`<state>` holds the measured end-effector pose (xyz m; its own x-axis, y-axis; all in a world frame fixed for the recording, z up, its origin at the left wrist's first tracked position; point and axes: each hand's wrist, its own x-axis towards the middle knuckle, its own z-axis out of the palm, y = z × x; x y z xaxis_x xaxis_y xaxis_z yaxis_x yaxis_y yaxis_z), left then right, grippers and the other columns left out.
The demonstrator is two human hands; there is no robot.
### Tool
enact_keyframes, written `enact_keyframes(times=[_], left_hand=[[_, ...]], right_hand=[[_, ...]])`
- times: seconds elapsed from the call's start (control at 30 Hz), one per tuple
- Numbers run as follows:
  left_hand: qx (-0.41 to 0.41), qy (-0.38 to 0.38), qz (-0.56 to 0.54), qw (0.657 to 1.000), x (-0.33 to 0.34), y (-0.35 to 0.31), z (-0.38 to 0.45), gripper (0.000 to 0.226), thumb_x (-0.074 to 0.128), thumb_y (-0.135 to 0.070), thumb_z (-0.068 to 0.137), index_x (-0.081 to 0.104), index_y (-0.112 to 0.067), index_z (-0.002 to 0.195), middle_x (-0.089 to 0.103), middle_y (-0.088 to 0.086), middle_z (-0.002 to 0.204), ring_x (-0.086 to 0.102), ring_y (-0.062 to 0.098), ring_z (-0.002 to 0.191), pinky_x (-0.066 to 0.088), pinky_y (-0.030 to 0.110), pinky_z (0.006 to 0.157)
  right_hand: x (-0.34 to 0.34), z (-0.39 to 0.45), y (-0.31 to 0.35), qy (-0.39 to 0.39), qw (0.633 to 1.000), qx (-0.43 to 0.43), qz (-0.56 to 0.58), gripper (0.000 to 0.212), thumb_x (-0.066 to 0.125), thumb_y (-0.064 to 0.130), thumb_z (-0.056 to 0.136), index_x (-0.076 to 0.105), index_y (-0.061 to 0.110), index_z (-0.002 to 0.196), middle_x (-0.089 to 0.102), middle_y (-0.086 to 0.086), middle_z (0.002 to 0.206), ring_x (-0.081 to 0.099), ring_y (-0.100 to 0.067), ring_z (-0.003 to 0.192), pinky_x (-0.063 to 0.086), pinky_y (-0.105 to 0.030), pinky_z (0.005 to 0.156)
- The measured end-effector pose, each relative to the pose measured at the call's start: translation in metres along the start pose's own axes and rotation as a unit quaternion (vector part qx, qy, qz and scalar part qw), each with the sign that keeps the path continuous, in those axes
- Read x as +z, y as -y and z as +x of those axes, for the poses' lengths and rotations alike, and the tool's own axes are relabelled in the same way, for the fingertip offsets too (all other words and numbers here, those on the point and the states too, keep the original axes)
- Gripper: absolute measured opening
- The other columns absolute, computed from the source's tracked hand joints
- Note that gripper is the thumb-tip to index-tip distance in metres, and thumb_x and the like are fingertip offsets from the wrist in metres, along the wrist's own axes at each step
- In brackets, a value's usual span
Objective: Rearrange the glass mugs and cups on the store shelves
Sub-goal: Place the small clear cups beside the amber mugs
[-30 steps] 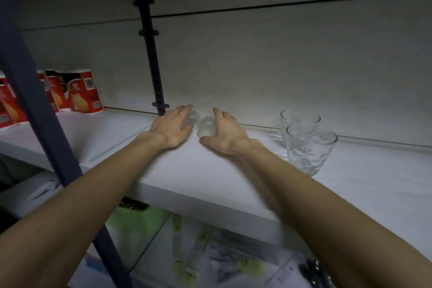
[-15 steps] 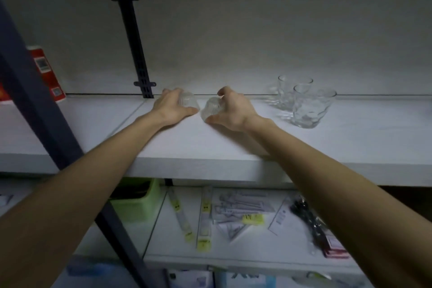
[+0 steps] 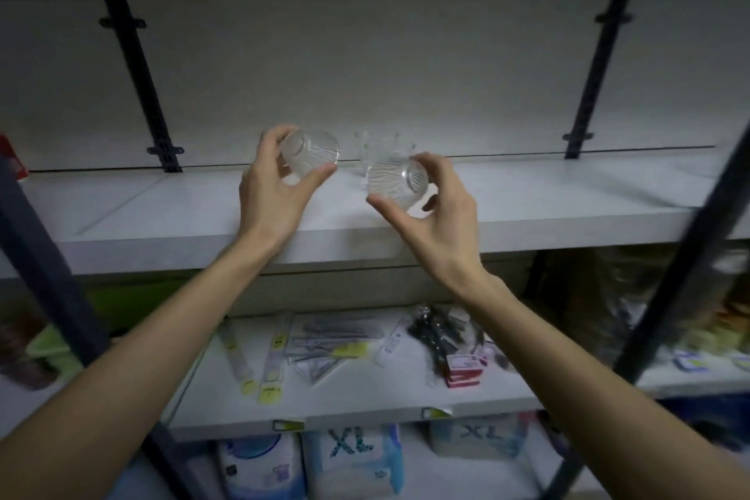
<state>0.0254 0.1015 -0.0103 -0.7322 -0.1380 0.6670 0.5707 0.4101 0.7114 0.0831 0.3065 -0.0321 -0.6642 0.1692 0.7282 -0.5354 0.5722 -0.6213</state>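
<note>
- Above the white upper shelf [image 3: 162,211], the left hand [image 3: 272,191] grips a ribbed glass cup [image 3: 310,153], fingers [image 3: 280,136] and thumb wrapped around it, cup tilted on its side.
- Just beside it, the right hand [image 3: 436,207] clasps a second ribbed glass cup [image 3: 395,181], also tipped, held clear of the shelf.
- Between and behind the hands, more clear glasses [image 3: 379,146] stand at the back of the shelf, blurred.
- Below, a lower shelf [image 3: 365,406] carries small packaged goods.
</note>
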Motion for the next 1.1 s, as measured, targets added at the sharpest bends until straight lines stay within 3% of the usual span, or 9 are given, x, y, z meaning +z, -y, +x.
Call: enact_keyframes(times=[0.2, 0.3, 0.43, 0.53, 0.6, 0.73, 0.83, 0.97, 1.1], left_hand=[[0.039, 0.060, -0.114, 0.991, 0.122, -0.095, -0.107, 0.070, 0.093, -0.027, 0.071, 0.051, -0.020, 0.127, 0.063, -0.014, 0.130, 0.063, 0.005, 0.119, 0.055, 0.027, 0.097], [0.039, 0.143, -0.152, 0.977, 0.184, -0.139, -0.152, 0.072, 0.091, -0.028, 0.070, 0.046, -0.022, 0.127, 0.061, -0.017, 0.127, 0.065, -0.001, 0.114, 0.058, 0.026, 0.094], [0.058, 0.235, -0.166, 0.956, 0.262, -0.195, -0.184, 0.081, 0.087, -0.043, 0.070, 0.044, -0.029, 0.137, 0.061, -0.007, 0.135, 0.063, 0.006, 0.119, 0.056, 0.025, 0.097], [0.086, 0.279, -0.153, 0.944, 0.317, -0.230, -0.196, 0.085, 0.080, -0.059, 0.069, 0.043, -0.035, 0.142, 0.062, -0.024, 0.127, 0.063, -0.004, 0.114, 0.057, 0.028, 0.095], [0.110, 0.294, -0.139, 0.939, 0.354, -0.247, -0.202, 0.081, 0.076, -0.068, 0.071, 0.045, -0.039, 0.140, 0.064, -0.026, 0.121, 0.065, -0.005, 0.109, 0.060, 0.032, 0.091], [0.086, 0.296, -0.170, 0.936, 0.441, -0.272, -0.207, 0.077, 0.073, -0.079, 0.068, 0.054, -0.042, 0.133, 0.069, -0.015, 0.119, 0.068, 0.006, 0.107, 0.061, 0.045, 0.087], [0.036, 0.292, -0.211, 0.932, 0.513, -0.292, -0.203, 0.079, 0.079, -0.069, 0.065, 0.057, -0.037, 0.134, 0.070, -0.018, 0.117, 0.067, -0.004, 0.104, 0.060, 0.043, 0.091], [-0.003, 0.296, -0.219, 0.930, 0.607, -0.319, -0.189, 0.081, 0.089, -0.054, 0.067, 0.056, -0.032, 0.137, 0.065, -0.004, 0.132, 0.062, 0.002, 0.116, 0.054, 0.028, 0.098], [-0.006, 0.300, -0.185, 0.936, 0.685, -0.342, -0.177, 0.080, 0.089, -0.046, 0.074, 0.051, -0.031, 0.143, 0.058, -0.001, 0.145, 0.056, 0.014, 0.128, 0.051, 0.036, 0.105]], right_hand=[[-0.163, -0.079, -0.058, -0.121, 0.990, 0.069, 0.004, 0.068, 0.080, 0.055, 0.080, 0.056, 0.024, 0.136, 0.064, 0.008, 0.126, 0.064, -0.012, 0.112, 0.057, -0.039, 0.091], [-0.242, -0.113, -0.085, -0.180, 0.976, 0.125, -0.010, 0.058, 0.081, 0.052, 0.080, 0.061, 0.031, 0.129, 0.069, 0.014, 0.114, 0.066, -0.003, 0.101, 0.058, -0.037, 0.089], [-0.340, -0.127, -0.118, -0.254, 0.952, 0.173, -0.011, 0.053, 0.085, 0.047, 0.079, 0.062, 0.034, 0.124, 0.071, 0.014, 0.111, 0.070, -0.007, 0.102, 0.060, -0.041, 0.088], [-0.402, -0.127, -0.147, -0.304, 0.933, 0.192, -0.015, 0.060, 0.083, 0.056, 0.075, 0.062, 0.033, 0.126, 0.069, 0.014, 0.114, 0.068, -0.011, 0.107, 0.058, -0.034, 0.092], [-0.438, -0.126, -0.169, -0.330, 0.922, 0.203, -0.016, 0.062, 0.084, 0.058, 0.074, 0.062, 0.033, 0.127, 0.070, 0.013, 0.116, 0.066, -0.010, 0.110, 0.056, -0.039, 0.097], [-0.497, -0.114, -0.217, -0.330, 0.917, 0.223, -0.037, 0.067, 0.086, 0.054, 0.073, 0.061, 0.031, 0.131, 0.067, 0.013, 0.122, 0.062, -0.008, 0.116, 0.052, -0.039, 0.104], [-0.537, -0.091, -0.258, -0.308, 0.923, 0.222, -0.063, 0.073, 0.086, 0.057, 0.071, 0.059, 0.031, 0.134, 0.065, 0.013, 0.127, 0.060, -0.009, 0.121, 0.051, -0.038, 0.107], [-0.597, -0.046, -0.302, -0.276, 0.932, 0.228, -0.064, 0.077, 0.089, 0.044, 0.073, 0.056, 0.024, 0.140, 0.062, 0.008, 0.135, 0.056, -0.007, 0.125, 0.045, -0.026, 0.109], [-0.656, -0.009, -0.344, -0.231, 0.943, 0.226, -0.075, 0.081, 0.089, 0.043, 0.074, 0.053, 0.022, 0.144, 0.059, 0.009, 0.136, 0.053, -0.004, 0.123, 0.043, -0.025, 0.106]])
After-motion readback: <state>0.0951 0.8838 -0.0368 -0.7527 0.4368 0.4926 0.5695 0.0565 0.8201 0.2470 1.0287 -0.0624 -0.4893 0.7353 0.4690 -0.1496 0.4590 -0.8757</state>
